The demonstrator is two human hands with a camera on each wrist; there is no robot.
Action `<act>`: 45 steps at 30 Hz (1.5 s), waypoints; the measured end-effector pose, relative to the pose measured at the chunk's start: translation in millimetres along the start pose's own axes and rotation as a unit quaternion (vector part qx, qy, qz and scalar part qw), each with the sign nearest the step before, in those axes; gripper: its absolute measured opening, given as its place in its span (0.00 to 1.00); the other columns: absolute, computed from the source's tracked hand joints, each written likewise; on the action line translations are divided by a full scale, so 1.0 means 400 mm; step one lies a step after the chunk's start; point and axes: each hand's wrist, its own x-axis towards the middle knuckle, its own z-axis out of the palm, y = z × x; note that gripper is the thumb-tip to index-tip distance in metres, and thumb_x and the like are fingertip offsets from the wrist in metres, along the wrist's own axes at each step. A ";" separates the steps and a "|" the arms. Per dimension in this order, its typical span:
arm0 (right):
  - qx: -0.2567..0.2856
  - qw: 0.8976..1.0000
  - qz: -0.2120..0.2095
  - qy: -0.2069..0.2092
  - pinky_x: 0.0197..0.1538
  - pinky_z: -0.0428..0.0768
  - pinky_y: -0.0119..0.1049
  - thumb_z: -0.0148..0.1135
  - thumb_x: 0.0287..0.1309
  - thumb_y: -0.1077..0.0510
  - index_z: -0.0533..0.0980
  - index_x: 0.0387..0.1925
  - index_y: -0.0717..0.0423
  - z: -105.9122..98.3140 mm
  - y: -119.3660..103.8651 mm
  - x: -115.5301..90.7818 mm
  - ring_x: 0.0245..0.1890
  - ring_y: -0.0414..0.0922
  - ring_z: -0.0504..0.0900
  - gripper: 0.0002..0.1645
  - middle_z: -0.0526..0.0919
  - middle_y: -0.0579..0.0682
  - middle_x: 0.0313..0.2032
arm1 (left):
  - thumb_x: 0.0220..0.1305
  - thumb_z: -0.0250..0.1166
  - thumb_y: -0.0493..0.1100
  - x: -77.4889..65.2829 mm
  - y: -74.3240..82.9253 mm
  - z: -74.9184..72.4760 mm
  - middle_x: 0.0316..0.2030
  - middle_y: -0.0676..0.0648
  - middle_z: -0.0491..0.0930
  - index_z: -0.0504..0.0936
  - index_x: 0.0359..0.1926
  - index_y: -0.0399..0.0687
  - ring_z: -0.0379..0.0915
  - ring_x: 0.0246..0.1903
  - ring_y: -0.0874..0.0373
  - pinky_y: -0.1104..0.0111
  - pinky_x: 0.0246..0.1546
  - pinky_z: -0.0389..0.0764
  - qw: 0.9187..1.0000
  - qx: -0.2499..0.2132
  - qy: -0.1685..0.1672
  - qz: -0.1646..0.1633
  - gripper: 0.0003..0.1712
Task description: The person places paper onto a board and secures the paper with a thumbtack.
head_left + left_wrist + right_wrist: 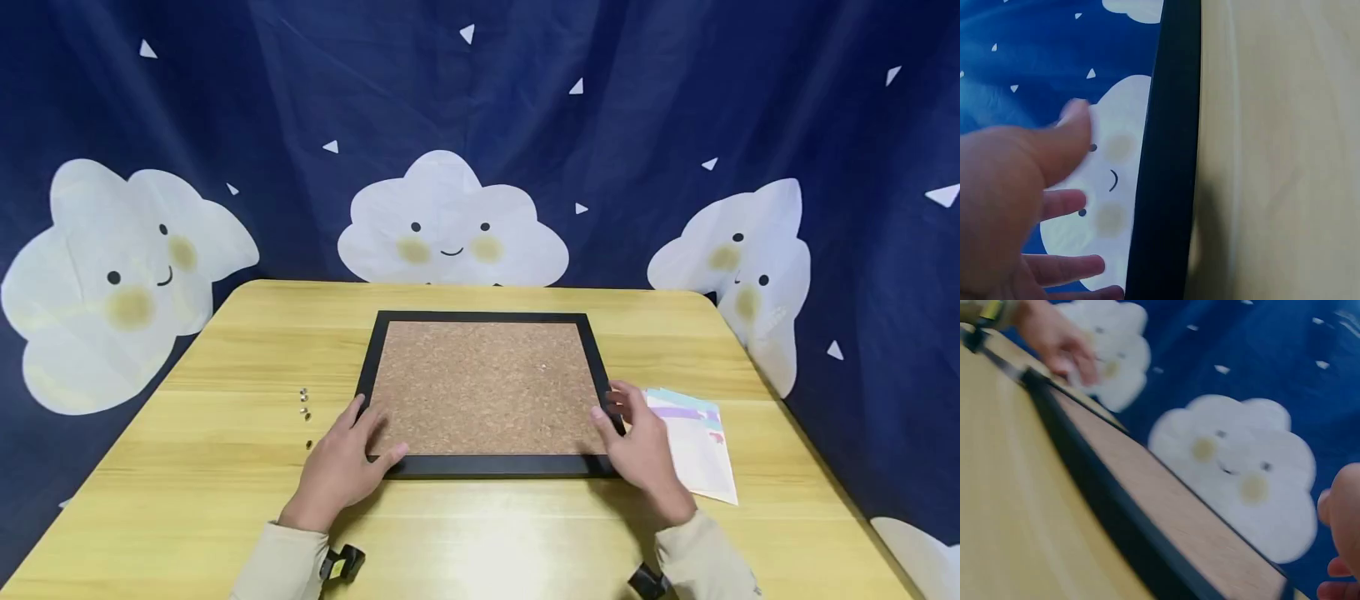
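A cork board with a black frame lies on the wooden table, a small shiny dot on its cork. At its near left corner is my left hand, fingers by the left rail and thumb over the near edge. Those fingers are spread apart in the left wrist view, next to the dark rail, with nothing between them. My right hand is at the right rail, thumb above the frame's inner side and fingers bent loosely along the outside. In the right wrist view its thumb and fingers are apart, beside the frame's corner.
Several small metallic pieces lie in a column left of the board. To its right, partly behind my right hand, is a stack of pastel paper sheets. A dark blue curtain with smiling clouds surrounds the wooden table.
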 end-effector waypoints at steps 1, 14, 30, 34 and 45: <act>0.006 1.000 0.023 0.011 0.50 0.76 0.55 0.64 0.61 0.61 0.68 0.59 0.66 -0.012 0.006 0.005 0.45 0.60 0.81 0.27 0.80 0.66 0.48 | 0.59 0.68 0.57 0.000 -0.003 -0.001 0.67 0.28 0.59 0.70 0.67 0.46 0.61 0.61 0.29 0.38 0.51 0.69 1.000 -0.008 -0.008 0.001 0.39; -0.173 0.969 0.175 -0.016 0.46 0.71 0.59 0.61 0.61 0.51 0.70 0.51 0.78 -0.206 0.153 0.017 0.44 0.69 0.75 0.32 0.77 0.75 0.45 | 0.44 0.79 0.52 -0.006 -0.036 -0.012 0.67 0.27 0.57 0.76 0.62 0.48 0.56 0.63 0.26 0.35 0.54 0.65 0.997 -0.050 -0.063 -0.015 0.42; -0.234 0.941 0.212 -0.121 0.27 0.70 0.46 0.66 0.55 0.42 0.71 0.17 0.65 -0.241 0.202 0.008 0.26 0.58 0.73 0.30 0.74 0.60 0.20 | 0.46 0.78 0.46 -0.008 -0.064 -0.011 0.66 0.29 0.62 0.80 0.32 0.56 0.61 0.61 0.28 0.39 0.56 0.66 0.992 -0.087 -0.085 0.014 0.15; -0.237 0.938 0.224 -0.118 0.35 0.75 0.55 0.64 0.56 0.46 0.76 0.35 0.76 -0.241 0.208 0.012 0.36 0.70 0.76 0.31 0.79 0.74 0.35 | 0.47 0.77 0.45 -0.009 -0.069 -0.008 0.66 0.28 0.60 0.78 0.31 0.57 0.62 0.60 0.27 0.39 0.56 0.67 0.992 -0.091 -0.083 0.025 0.15; -0.209 0.949 0.227 -0.065 0.39 0.73 0.55 0.64 0.57 0.55 0.78 0.36 0.74 -0.240 0.235 0.002 0.38 0.68 0.76 0.20 0.81 0.69 0.34 | 0.50 0.75 0.45 -0.006 -0.076 -0.007 0.67 0.29 0.59 0.76 0.32 0.56 0.53 0.66 0.28 0.37 0.58 0.63 0.990 -0.103 -0.085 0.043 0.14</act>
